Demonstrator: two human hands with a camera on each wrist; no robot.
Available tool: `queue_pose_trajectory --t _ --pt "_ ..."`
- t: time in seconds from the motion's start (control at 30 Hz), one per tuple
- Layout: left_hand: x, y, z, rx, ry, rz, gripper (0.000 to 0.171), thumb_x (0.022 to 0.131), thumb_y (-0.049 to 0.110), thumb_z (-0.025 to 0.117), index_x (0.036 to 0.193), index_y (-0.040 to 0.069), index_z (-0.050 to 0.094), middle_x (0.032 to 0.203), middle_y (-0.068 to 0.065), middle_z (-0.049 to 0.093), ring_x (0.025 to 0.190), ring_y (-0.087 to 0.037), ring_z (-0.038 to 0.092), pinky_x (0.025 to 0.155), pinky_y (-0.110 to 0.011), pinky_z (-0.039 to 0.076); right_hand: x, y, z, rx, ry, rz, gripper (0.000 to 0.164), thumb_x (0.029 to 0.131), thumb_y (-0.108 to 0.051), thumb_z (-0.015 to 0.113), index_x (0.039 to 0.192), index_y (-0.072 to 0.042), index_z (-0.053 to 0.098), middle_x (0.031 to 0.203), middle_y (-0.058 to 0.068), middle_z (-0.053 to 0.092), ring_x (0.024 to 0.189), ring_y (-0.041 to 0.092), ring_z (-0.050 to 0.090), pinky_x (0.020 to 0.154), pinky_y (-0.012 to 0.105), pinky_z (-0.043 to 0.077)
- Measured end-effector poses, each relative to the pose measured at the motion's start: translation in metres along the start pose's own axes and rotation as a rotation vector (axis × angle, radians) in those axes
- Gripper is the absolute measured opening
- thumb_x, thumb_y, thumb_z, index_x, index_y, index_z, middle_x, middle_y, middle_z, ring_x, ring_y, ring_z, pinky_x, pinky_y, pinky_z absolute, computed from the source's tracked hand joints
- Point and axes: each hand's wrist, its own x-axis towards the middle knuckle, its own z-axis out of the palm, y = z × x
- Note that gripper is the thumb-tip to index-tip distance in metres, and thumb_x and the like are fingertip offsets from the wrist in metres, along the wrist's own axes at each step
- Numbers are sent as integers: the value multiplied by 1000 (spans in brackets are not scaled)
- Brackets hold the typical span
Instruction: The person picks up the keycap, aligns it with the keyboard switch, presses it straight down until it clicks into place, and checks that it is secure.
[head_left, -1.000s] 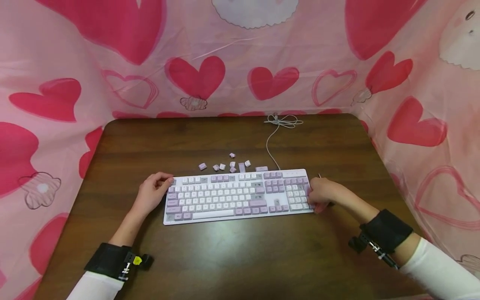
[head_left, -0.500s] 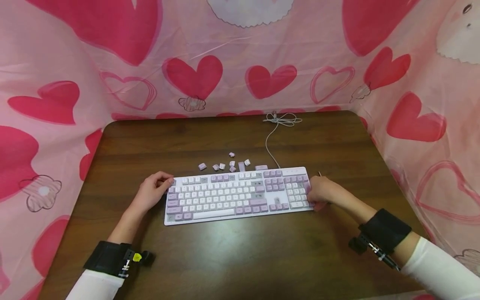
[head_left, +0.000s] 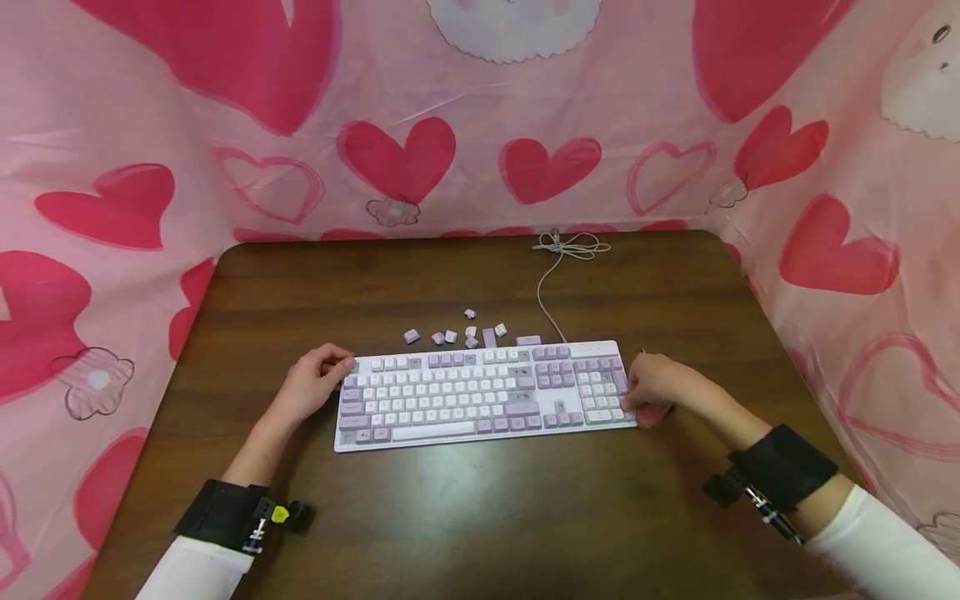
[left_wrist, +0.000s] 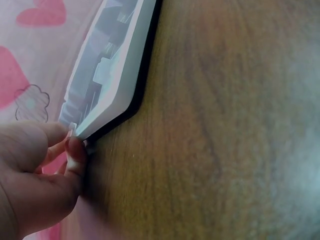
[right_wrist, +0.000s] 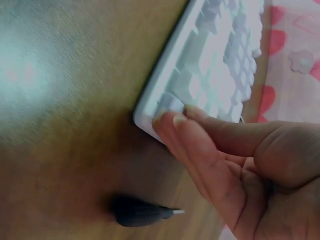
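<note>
Keyboard point(head_left: 450, 413) looks stiff, lightish: hold by ends; left hand point(head_left: 317, 382) pinches its far-left corner, right hand point(head_left: 654, 388) its near-right key point(right_wrist: 170, 103).

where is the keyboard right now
In the head view, the white-and-lilac keyboard lies on the brown table between the left hand and right hand, loose keycaps beyond its far edge.

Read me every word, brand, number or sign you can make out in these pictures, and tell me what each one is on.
No text is readable.
Keyboard: any legends on the keys are too small or blurred to read.
Loose keycaps: too small to tell.
Pink cloth: hearts and other drawings, no lettering seen.
</note>
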Motion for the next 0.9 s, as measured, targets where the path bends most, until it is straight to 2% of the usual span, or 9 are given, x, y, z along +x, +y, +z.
queue_pose_trajectory --t 0.1,0.2,0.37,0.53,0.67,0.8,0.9 --pt "0 1 1 4 -4 4 35 100 28 54 122 2 61 103 -19 61 82 -26 54 66 -31 46 -2 -4 -5 -22 8 9 17 84 -9 72 73 2 66 55 7 67 48 13 64 46 24 54" --pt "0 0 2 9 -3 2 34 100 26 54 122 2 61 104 -19 62 82 -26 55 65 -31 47 -4 -18 -10 -85 29 -33 18 87 -15 70 78 1 69 56 5 65 46 13 61 45 25 53" --pt "-1 -2 6 11 44 2 35 99 25 55 123 0 60 106 -20 64 83 -25 57 68 -31 49 4 -49 -13 -174 103 -224 21 91 -24 66 89 -2 69 61 8 64 49 15 59 46 25 50" --pt "-2 -3 8 17 60 -8 36 99 27 55 122 0 60 105 -18 63 84 -25 56 68 -31 49 29 -74 -10 -235 235 -475 14 91 -19 66 87 -6 71 70 5 67 58 11 55 56 27 48" --pt "-4 -5 6 20 60 -12 31 98 25 56 118 2 62 102 -16 63 81 -24 55 67 -31 49 57 -95 -7 -285 285 -666 8 91 -15 65 91 -9 71 81 1 70 67 11 54 63 30 51" --pt "-3 -5 6 18 66 8 31 98 24 57 117 1 63 102 -17 64 81 -24 56 66 -31 49 83 -113 -5 -375 334 -752 6 89 -10 67 94 -7 69 85 3 69 74 14 58 69 33 53" --pt "-3 -2 8 9 64 6 30 98 25 57 117 2 63 102 -17 62 82 -24 55 67 -31 48 97 -121 -4 -435 352 -767 13 87 -9 69 98 -3 67 88 8 69 79 17 60 72 36 53"
